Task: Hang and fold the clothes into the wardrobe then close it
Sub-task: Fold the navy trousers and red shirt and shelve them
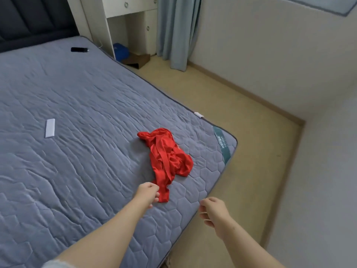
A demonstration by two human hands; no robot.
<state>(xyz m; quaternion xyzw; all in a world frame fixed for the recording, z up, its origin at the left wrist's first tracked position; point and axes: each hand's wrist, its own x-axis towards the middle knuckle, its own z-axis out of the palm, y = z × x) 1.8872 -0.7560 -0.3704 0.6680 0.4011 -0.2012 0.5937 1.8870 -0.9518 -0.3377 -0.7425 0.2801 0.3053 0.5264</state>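
Nearest, the right hand (211, 211) hovers over the near edge of the mattress (77, 93), fingers loosely curled and holding nothing. Just beyond, the left hand (147, 193) is closer to the red garment (168, 157); its fingers touch the near end, apparently pinching it, though I cannot tell the grip for sure. The crumpled garment stretches away from these fingers toward the right corner of the mattress.

Bare mattress (77, 105) surrounds the red garment (167, 157); nothing seemingly blocks it.
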